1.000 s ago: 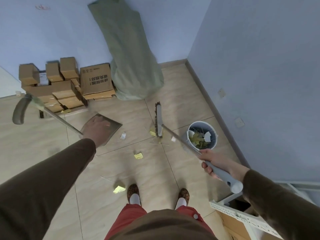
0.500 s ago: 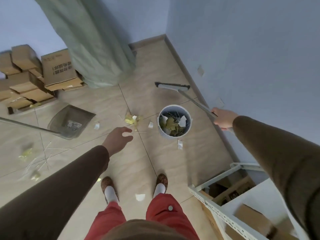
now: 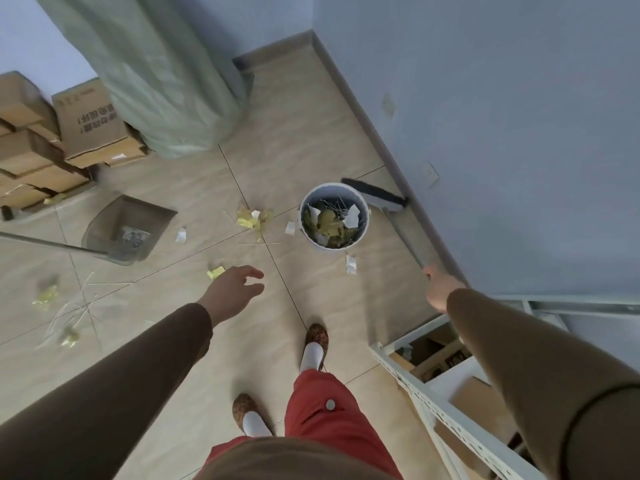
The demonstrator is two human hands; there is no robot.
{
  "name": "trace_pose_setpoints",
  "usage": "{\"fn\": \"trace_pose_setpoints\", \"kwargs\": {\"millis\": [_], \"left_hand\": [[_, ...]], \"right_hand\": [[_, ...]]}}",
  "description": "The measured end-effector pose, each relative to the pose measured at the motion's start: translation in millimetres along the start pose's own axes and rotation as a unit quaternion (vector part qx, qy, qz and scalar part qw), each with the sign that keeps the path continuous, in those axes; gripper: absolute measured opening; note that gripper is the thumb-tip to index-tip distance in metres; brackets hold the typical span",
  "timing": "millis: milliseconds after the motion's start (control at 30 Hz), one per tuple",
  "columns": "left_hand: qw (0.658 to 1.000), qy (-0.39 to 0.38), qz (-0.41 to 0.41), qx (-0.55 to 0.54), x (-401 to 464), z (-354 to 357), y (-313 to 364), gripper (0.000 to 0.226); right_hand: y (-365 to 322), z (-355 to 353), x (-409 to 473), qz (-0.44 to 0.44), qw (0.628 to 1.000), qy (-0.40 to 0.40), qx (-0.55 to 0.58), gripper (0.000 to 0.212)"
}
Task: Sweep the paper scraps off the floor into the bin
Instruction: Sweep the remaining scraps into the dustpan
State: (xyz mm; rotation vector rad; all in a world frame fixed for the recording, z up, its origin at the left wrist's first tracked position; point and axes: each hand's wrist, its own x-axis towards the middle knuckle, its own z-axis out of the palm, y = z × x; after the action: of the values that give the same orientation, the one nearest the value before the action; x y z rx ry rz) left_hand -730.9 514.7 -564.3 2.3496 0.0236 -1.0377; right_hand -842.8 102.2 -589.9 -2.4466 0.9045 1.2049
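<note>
A round white bin point(image 3: 362, 233) holding yellow and white paper stands on the tiled floor near the right wall. Yellow and white paper scraps point(image 3: 252, 218) lie in a small heap to its left, with single scraps point(image 3: 350, 264) around it. My right hand point(image 3: 440, 289) grips the handle of the broom point(image 3: 379, 197), whose head rests behind the bin against the skirting. My left hand point(image 3: 235, 289) hovers over the floor, fingers spread, holding nothing. The grey dustpan point(image 3: 130, 230) sits on the floor at the left, its long handle pointing left.
Cardboard boxes point(image 3: 86, 123) are stacked at the back left beside a tall green sack point(image 3: 156, 71). A white metal shelf point(image 3: 433, 403) stands at the lower right. More scraps and thin sticks point(image 3: 65, 306) lie on the floor at the left. My feet stand below the bin.
My left hand let go of the dustpan handle and now hangs free. My right hand swung the broom from the scrap heap to the wall behind the bin. The view turned right.
</note>
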Motion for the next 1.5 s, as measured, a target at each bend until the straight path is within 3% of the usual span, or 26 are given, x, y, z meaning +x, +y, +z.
{"fn": "trace_pose_setpoints", "kwargs": {"millis": [233,400,500,767,933,1100,1233,1400,1500], "left_hand": [[0.999,-0.009,0.019,-0.043,-38,23,-28,0.027],[0.998,-0.015,0.029,-0.063,-87,40,-75,0.027],[0.997,-0.014,0.031,-0.072,-116,47,-107,0.028],[0.995,-0.008,0.027,-0.095,-169,56,-165,0.030],[0.991,0.019,0.013,-0.129,-182,49,-193,0.026],[0.990,0.035,-0.015,-0.139,-191,46,-224,0.026],[0.989,0.036,-0.033,-0.136,-194,40,-242,0.027],[0.988,0.039,-0.045,-0.140,-192,29,-246,0.028],[0.987,0.046,-0.042,-0.145,-186,20,-242,0.027]], "right_hand": [[-31,119,-113,0.063,0.991,-0.062,0.102,0.062],[-71,185,-190,0.046,0.986,-0.095,0.129,0.078],[-93,207,-233,0.054,0.970,-0.108,0.210,0.063],[-88,223,-308,0.034,0.914,-0.130,0.383,0.045],[-105,239,-331,0.020,0.929,-0.086,0.360,0.036],[-162,280,-299,0.003,0.927,-0.133,0.350,0.046],[-190,301,-312,0.012,0.882,-0.209,0.422,0.043],[-187,264,-323,0.017,0.818,-0.274,0.506,0.042],[-183,244,-335,-0.022,0.831,-0.252,0.495,0.043]]}}
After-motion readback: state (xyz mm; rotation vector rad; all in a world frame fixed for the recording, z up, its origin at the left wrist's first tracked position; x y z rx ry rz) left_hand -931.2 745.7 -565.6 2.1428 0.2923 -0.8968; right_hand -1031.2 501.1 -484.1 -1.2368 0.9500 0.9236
